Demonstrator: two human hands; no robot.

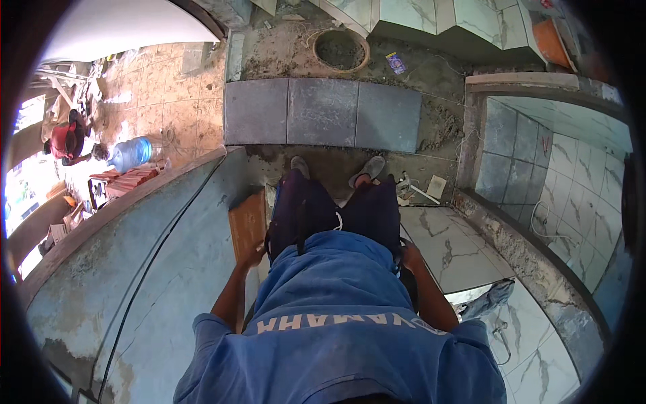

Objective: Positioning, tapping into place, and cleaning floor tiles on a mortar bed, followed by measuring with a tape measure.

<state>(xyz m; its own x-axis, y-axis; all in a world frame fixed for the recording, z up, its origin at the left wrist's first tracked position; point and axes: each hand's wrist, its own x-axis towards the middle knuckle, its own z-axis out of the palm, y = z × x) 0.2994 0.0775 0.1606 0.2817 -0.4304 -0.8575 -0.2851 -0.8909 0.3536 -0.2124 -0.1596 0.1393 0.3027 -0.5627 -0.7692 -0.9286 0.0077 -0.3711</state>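
Observation:
My left hand is at my left hip beside the dark trousers and a brown wooden board, its fingers curled round something I cannot make out. My right hand is at my right hip by the trouser edge, also curled, what it holds hidden. My blue shirt fills the lower middle. My shoes stand on wet cement below a row of grey tiles.
A round bucket, white pipe and marble-look tiles surround me. A low blue wall with a black cable runs left, a concrete threshold right. Beyond the wall are a person in red and a water jug.

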